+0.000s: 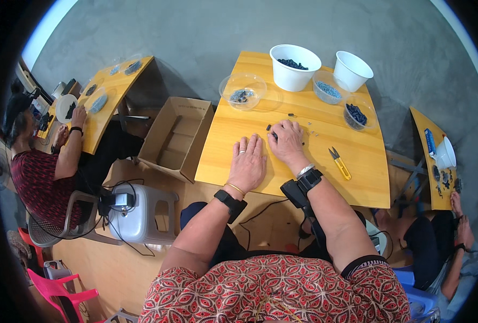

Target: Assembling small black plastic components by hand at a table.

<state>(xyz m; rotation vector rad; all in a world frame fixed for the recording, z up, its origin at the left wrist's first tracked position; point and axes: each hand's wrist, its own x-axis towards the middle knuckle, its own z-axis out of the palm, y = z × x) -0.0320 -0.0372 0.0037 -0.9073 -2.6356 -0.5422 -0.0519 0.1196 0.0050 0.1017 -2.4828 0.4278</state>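
Note:
My left hand lies flat on the yellow wooden table, palm down, fingers stretched and nothing in them. Close beside it, my right hand has its fingers bent down over the tabletop, with a small black piece at the fingertips; part of it is hidden. Another small black piece lies just left of those fingers, and one more black piece sits farther off. Tiny pale bits are scattered to the right. Yellow-handled thread snips rest right of my right hand.
At the far side stand a white tub of black parts, another white tub, and clear tubs holding silvery bits, black pieces and mixed parts. A cardboard box stands left. Co-workers sit at tables on both sides.

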